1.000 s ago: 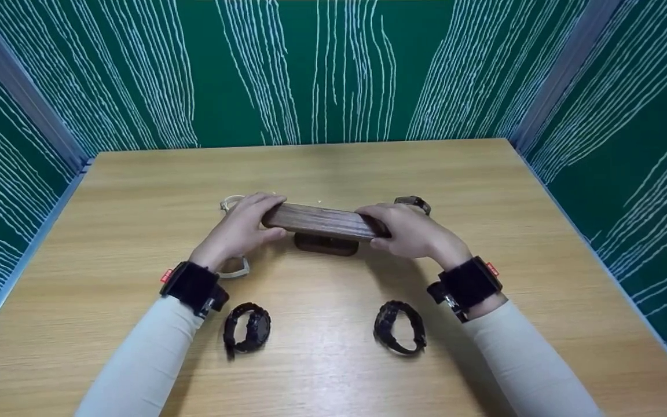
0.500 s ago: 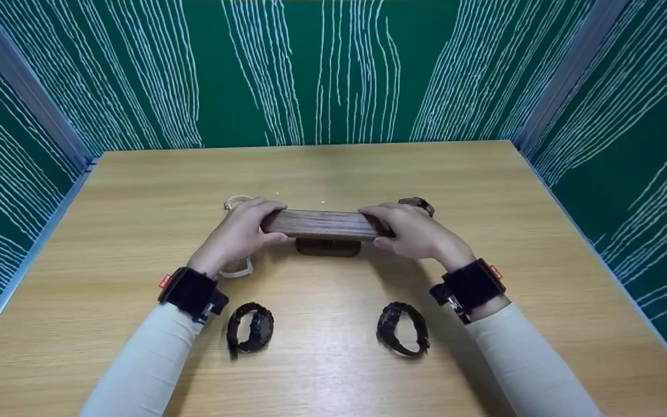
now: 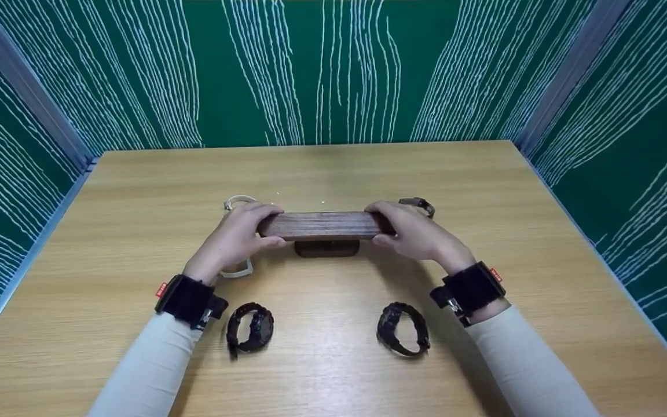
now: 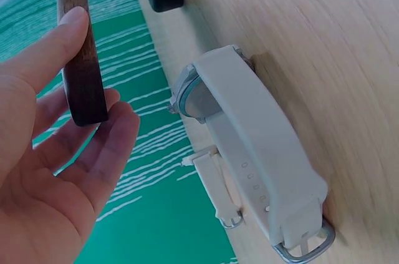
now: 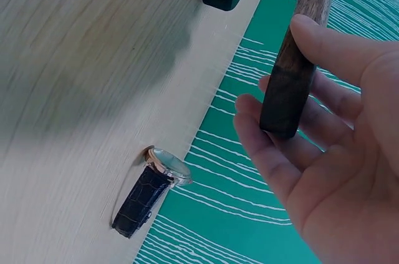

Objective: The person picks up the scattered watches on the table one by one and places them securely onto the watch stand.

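A dark brown wooden bar [image 3: 326,226] lies level across the middle of the head view, above a rounded dark base [image 3: 326,249]. Both wrist views show a short dark post joining them, so it looks like a T-shaped watch stand. My left hand [image 3: 235,236] holds the bar's left end, thumb on the near side and fingers on the far side. At the other end my right hand [image 3: 420,233] grips it the same way. A white-strapped watch [image 4: 255,133] sits below my left hand. Beyond my right hand is a dark-strapped watch [image 5: 146,195] with a gold-toned case.
Two black watches stand on their sides nearer me, one on the left [image 3: 250,329] and one on the right [image 3: 403,329]. A second white-strapped watch [image 4: 215,186] is at the back left. Green, white-lined walls [image 3: 356,69] enclose the wooden table [image 3: 322,370].
The bar was slanted, its left end farther back, and has turned level. My left hand has shifted slightly toward me and outward. The watches have stayed put.
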A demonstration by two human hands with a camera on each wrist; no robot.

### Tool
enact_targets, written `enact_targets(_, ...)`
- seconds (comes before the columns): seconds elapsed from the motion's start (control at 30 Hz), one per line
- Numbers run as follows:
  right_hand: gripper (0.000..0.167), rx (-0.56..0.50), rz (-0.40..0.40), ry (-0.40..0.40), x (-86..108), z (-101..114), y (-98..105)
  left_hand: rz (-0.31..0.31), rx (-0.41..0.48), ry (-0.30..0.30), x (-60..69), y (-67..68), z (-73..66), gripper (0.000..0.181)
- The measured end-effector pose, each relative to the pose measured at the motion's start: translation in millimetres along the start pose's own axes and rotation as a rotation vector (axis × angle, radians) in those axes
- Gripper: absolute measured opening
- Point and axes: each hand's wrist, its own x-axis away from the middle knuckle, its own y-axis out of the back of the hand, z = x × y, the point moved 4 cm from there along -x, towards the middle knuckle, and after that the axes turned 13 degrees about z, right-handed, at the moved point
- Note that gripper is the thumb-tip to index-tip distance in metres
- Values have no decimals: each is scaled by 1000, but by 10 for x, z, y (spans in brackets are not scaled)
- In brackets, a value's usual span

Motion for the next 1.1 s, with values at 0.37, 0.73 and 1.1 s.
enact_targets(0.37, 57, -5, -3, 3, 25, 2, 3, -30, 12, 6, 31, -16, -4, 59)
enact_targets(0.73, 57, -69, 15, 24, 49, 18, -35, -30, 1, 8, 88, -3, -16, 58)
enact_targets(1.1, 58, -91, 3, 40, 95, -28, -54, -17, 8, 12, 84, -4, -39, 56)
